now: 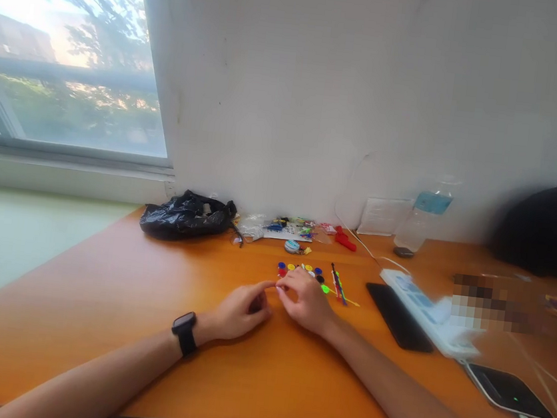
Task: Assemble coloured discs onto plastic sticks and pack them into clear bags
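My left hand [241, 311], with a black watch on its wrist, rests low over the table, its index finger stretched out and its thumb apart. That fingertip meets the fingertips of my right hand [307, 299], which are drawn together in a pinch. Whatever the pinch holds, if anything, is too small to make out. Just behind the hands lie several small coloured discs, among them a blue disc [281, 265], a yellow disc [290, 267] and a bright green disc [325, 289]. To their right are several thin coloured sticks [338, 285]. My right hand partly hides the discs.
A black plastic bag [184, 217] lies by the wall, beside small packets [289, 228] and a red object [345, 239]. On the right are a dark phone-like slab [397, 316], a white power strip [427, 313], a bottle [421, 218] and a charging pad [512, 391] with cables.
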`<state>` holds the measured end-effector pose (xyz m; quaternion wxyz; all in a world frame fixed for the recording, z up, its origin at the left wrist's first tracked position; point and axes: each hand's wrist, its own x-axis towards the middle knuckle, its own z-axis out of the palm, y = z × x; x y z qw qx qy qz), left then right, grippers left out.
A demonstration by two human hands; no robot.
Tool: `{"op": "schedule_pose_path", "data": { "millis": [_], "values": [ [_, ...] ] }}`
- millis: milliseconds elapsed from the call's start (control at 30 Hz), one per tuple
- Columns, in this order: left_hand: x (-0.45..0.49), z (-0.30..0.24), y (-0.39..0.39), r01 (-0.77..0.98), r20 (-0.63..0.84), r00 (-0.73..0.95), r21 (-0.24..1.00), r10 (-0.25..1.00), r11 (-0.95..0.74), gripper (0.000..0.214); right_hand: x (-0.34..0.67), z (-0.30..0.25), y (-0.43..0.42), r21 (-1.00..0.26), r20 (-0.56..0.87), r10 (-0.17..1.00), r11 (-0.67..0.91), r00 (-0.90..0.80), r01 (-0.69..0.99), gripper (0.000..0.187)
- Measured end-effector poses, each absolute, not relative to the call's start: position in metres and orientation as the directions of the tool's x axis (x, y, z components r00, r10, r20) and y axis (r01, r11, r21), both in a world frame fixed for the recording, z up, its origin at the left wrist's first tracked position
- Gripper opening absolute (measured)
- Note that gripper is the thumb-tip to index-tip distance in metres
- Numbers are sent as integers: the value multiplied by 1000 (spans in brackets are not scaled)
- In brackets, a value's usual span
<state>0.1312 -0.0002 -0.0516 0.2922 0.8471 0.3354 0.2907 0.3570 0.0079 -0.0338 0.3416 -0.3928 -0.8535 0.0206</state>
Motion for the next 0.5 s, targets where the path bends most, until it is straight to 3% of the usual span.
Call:
{"op": "schedule_pose_path", "data": {
  "millis": [167, 333, 500],
  "values": [
    [130, -55, 2, 406, 347, 647, 597, 679, -692, 17, 379, -31, 28, -271, 573, 750, 552, -329, 788, 16],
    [129, -54, 2, 377, 363, 656, 602, 662, -704, 15, 399, -38, 44, -101, 435, 862, 334, -260, 937, 20],
    [130, -53, 0, 370, 335, 659, 635, 674, -678, 17, 400, -38, 44, -51, 386, 883, 308, -265, 950, 27]
  ]
}}
